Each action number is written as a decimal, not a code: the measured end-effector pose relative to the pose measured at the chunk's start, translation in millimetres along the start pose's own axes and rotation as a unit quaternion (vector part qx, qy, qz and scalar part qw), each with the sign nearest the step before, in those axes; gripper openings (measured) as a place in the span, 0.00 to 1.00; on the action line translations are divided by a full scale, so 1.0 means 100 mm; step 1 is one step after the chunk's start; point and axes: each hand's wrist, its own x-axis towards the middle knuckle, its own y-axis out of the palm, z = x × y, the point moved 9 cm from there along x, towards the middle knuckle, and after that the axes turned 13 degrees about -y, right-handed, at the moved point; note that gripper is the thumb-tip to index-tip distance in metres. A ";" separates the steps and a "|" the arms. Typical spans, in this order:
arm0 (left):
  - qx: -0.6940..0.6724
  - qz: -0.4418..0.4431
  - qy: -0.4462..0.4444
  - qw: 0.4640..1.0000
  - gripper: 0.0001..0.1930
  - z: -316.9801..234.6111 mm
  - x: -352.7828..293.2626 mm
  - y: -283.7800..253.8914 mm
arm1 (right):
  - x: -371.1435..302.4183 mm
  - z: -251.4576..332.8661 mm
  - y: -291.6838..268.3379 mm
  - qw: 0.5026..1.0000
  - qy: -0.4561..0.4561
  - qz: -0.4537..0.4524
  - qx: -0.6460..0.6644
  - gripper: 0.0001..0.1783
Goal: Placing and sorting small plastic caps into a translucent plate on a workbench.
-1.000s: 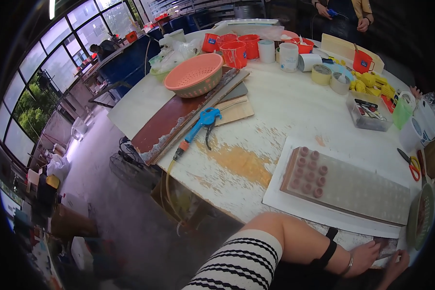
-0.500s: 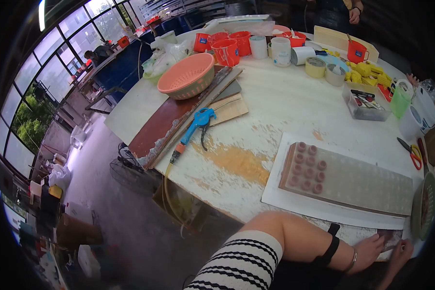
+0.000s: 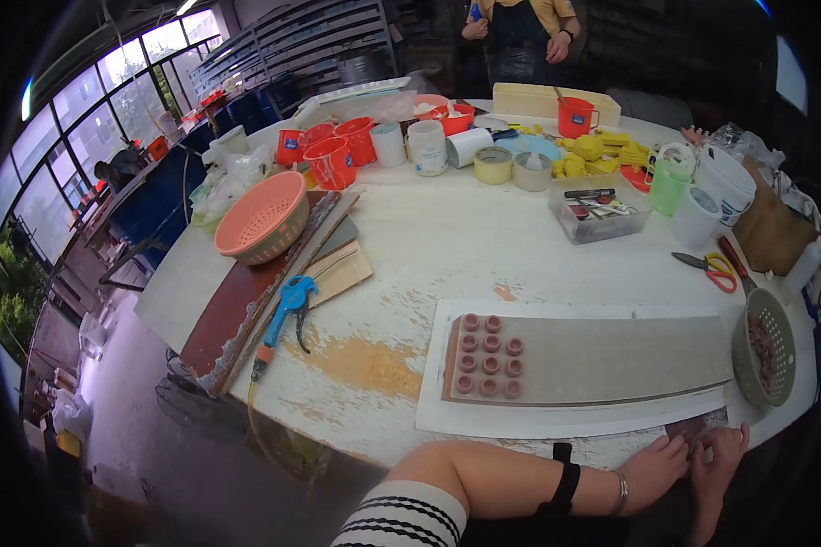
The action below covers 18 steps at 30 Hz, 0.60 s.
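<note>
At the near right edge of the table, my left hand (image 3: 659, 467) and my right hand (image 3: 721, 454) meet, fingers bent and pinched together. Whatever lies between the fingertips is too small to make out. Just beyond them is a dark reddish flat piece (image 3: 700, 425), partly covered by my hands. In front of my left forearm, a long grey board (image 3: 611, 360) rests on a white sheet (image 3: 431, 401). Several small reddish-brown rings (image 3: 491, 344) stand in rows at the board's left end. To the right, a grey-green colander (image 3: 743, 365) holds small reddish pieces (image 3: 759, 351).
A blue air gun (image 3: 292, 296) lies left beside a brown plank (image 3: 237, 310) under a pink basket (image 3: 265, 219). Farther back are red buckets (image 3: 333, 164), tape rolls (image 3: 493, 166), a clear tool box (image 3: 602, 223) and scissors (image 3: 710, 267). A person (image 3: 531, 36) stands across the table.
My view has swung to the right and up, so the table things sit farther left and the person across shows more. My hands stay together at the table edge, the fingertips now closer.
</note>
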 end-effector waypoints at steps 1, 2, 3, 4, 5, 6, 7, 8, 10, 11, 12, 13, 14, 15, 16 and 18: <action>0.011 0.011 -0.021 1.000 0.27 0.07 -0.03 -0.02 | -0.06 -0.25 0.05 0.999 0.049 -0.018 -0.009 0.07; 0.019 0.021 -0.048 0.998 0.29 0.09 -0.07 -0.06 | -0.17 -0.60 0.07 0.995 0.093 -0.033 -0.016 0.07; 0.015 0.022 -0.024 0.999 0.29 0.01 -0.13 -0.16 | -0.28 -0.84 -0.02 0.988 0.109 -0.050 -0.100 0.08; 0.001 0.025 -0.029 0.999 0.30 0.04 -0.17 -0.28 | -0.36 -0.97 -0.15 0.984 0.122 -0.058 -0.113 0.08; -0.010 0.028 -0.034 0.999 0.31 0.09 -0.14 -0.34 | -0.40 -1.06 -0.26 0.979 0.128 -0.076 -0.136 0.08; -0.007 0.027 -0.016 0.999 0.31 0.05 -0.13 -0.32 | -0.46 -1.08 -0.36 0.974 0.133 -0.092 -0.158 0.08; -0.022 0.052 -0.029 0.998 0.32 0.04 -0.13 -0.26 | -0.61 -1.16 -0.45 0.967 0.196 -0.110 -0.119 0.08; -0.037 0.079 -0.043 0.995 0.34 0.04 -0.11 -0.20 | -0.67 -1.12 -0.50 0.963 0.204 -0.115 -0.130 0.08; -0.052 0.101 -0.023 0.993 0.36 0.02 -0.11 -0.23 | -0.84 -0.95 -0.50 0.969 0.191 -0.108 -0.112 0.08; -0.065 0.124 -0.016 0.990 0.38 0.01 -0.12 -0.29 | -0.99 -1.00 -0.39 0.960 0.251 -0.087 -0.088 0.08; -0.078 0.118 -0.020 0.990 0.37 0.02 -0.11 -0.30 | -0.96 -0.95 -0.42 0.958 0.264 -0.085 -0.071 0.07; -0.086 0.093 -0.025 0.992 0.36 0.05 -0.10 -0.35 | -0.75 -0.73 -0.58 0.967 0.188 -0.115 -0.125 0.07; -0.098 0.077 -0.036 0.992 0.35 0.08 -0.10 -0.40 | -0.72 -0.74 -0.60 0.959 0.232 -0.154 -0.051 0.08; -0.128 0.041 -0.045 0.990 0.34 0.16 -0.09 -0.52 | -0.63 -0.74 -0.52 0.918 0.319 -0.188 0.144 0.07; -0.153 0.025 -0.046 0.987 0.33 0.17 -0.04 -0.63 | -0.53 -0.68 -0.44 0.878 0.346 -0.175 0.282 0.07; -0.201 -0.017 -0.059 0.978 0.32 0.23 0.00 -0.82 | -0.30 -0.35 -0.24 0.712 0.344 -0.218 0.572 0.08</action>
